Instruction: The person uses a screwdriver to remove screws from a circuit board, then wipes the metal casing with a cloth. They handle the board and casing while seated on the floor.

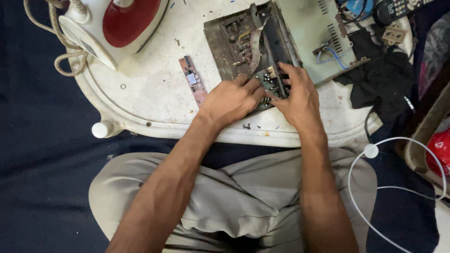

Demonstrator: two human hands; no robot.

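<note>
Both hands, left hand (232, 99) and right hand (297, 93), press curled fingers onto the green circuit board (272, 83) in the open chassis (239, 42), gripping nothing. Board looks light, stiff, fragile; best held by its edges

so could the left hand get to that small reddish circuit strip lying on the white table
Probably yes. The left hand rests on the open device, and the reddish circuit strip lies just to its left on the white table, flat and uncovered, with nothing between them.

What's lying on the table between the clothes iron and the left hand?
A narrow reddish circuit board strip lies between the iron and the left hand, seen in the head view.
</note>
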